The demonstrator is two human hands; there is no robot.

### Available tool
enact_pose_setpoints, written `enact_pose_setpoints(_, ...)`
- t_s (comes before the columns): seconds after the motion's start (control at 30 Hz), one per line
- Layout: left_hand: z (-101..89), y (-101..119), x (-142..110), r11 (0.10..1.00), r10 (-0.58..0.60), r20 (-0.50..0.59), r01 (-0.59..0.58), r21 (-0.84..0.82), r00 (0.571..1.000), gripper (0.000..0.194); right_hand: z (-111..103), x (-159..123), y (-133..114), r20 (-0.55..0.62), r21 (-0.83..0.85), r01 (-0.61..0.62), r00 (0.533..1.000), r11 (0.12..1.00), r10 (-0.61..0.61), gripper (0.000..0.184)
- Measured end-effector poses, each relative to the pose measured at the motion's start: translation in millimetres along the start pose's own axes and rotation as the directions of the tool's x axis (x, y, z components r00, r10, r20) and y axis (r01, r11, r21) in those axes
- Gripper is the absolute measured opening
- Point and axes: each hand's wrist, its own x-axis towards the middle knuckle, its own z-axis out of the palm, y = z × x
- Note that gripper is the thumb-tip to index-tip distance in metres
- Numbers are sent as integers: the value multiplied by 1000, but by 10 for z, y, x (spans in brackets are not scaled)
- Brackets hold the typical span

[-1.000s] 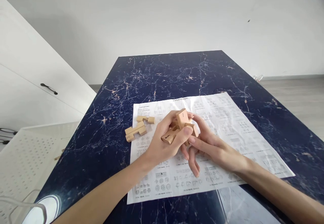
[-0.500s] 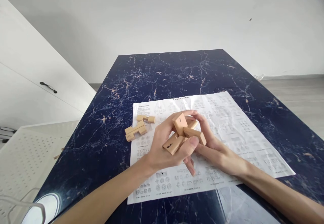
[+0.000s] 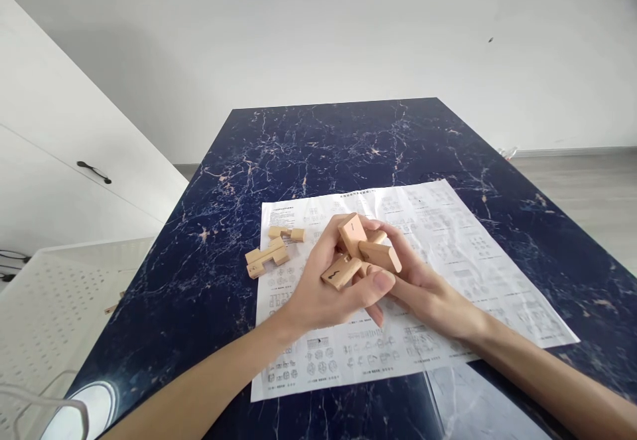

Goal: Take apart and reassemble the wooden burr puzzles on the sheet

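Several wooden puzzle pieces (image 3: 378, 255), crossing one another and some marked with black numerals, are held between both my hands above the printed sheet. My left hand (image 3: 318, 294) curls around them from the left, its thumb along the near side. From the right, my right hand (image 3: 423, 287) closes on the cluster, with fingers behind and below it. The inner joints of the pieces are partly hidden by my fingers. Left of my hands, notched wooden pieces (image 3: 267, 258) lie at the sheet's edge, with another notched piece (image 3: 286, 233) just beyond them.
The creased white instruction sheet (image 3: 468, 281) with small diagrams lies on a dark blue marble-patterned table (image 3: 318, 148). A white perforated surface (image 3: 50, 314) and a cable (image 3: 44, 399) are at the left, below a white cabinet (image 3: 60, 128) with a black handle.
The front piece marked with a numeral has tilted and shifted slightly within the cluster. My left thumb has moved a little lower, away from the pieces. The loose pieces have stayed put.
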Motion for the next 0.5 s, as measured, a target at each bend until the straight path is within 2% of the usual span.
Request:
enact_pose_setpoints(0.2,-2,17,18,997,70,20,-71,8,997,50,17,-29,14,96,-15,-4,995,1000,6,73)
enact_pose_setpoints(0.37,-22,-3,-4,999,-46,100,46,-2,994,64,133,-32,55,166,-29,30,986,999,-25,59)
enact_pose_setpoints(0.5,-32,-49,-6,989,-60,177,82,-120,982,73,154,3,10,99,25,71,992,997,-73,44)
